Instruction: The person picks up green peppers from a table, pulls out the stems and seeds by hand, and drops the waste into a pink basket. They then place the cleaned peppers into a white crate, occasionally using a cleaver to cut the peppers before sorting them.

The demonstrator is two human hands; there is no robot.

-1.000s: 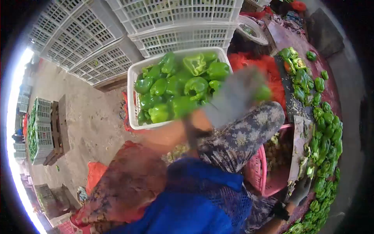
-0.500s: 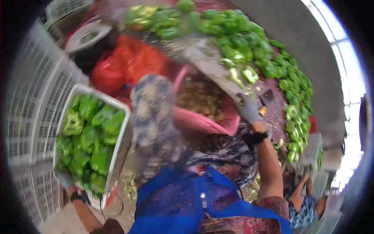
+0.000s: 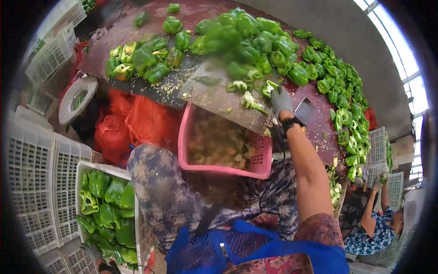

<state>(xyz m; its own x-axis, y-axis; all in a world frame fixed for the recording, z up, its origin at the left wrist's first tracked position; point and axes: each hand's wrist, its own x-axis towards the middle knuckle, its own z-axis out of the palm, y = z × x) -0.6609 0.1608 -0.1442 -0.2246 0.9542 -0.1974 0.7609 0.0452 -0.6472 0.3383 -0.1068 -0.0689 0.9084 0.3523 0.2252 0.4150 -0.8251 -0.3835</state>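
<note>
My right hand (image 3: 282, 102), in a grey glove, is at the table's near edge with its fingers closed around a cut green bell pepper (image 3: 269, 88). Another pepper piece, a pale core (image 3: 251, 102), lies just left of it on a flat translucent sheet (image 3: 210, 84). At the lower left, my gloved left hand (image 3: 93, 252) grips the near corner of a white plastic crate (image 3: 81, 176) full of green bell peppers (image 3: 109, 196); its fingers are dim and partly hidden. Below the table edge, a pink basket (image 3: 223, 171) holds pale scraps, blurred by something over the lens.
Heaps of green peppers (image 3: 255, 39) cover the table (image 3: 299, 98), beside a dark rectangular object (image 3: 304, 111). Red mesh sacks (image 3: 137, 121) and a white ring-shaped object (image 3: 78, 100) are at left, near stacked crates (image 3: 32, 164). Another person (image 3: 374, 228) sits at far right.
The crate now stands nearer my leg, with my left hand still at its corner. My right hand has moved onto the cut pepper. The view has shifted, showing more of the table.
</note>
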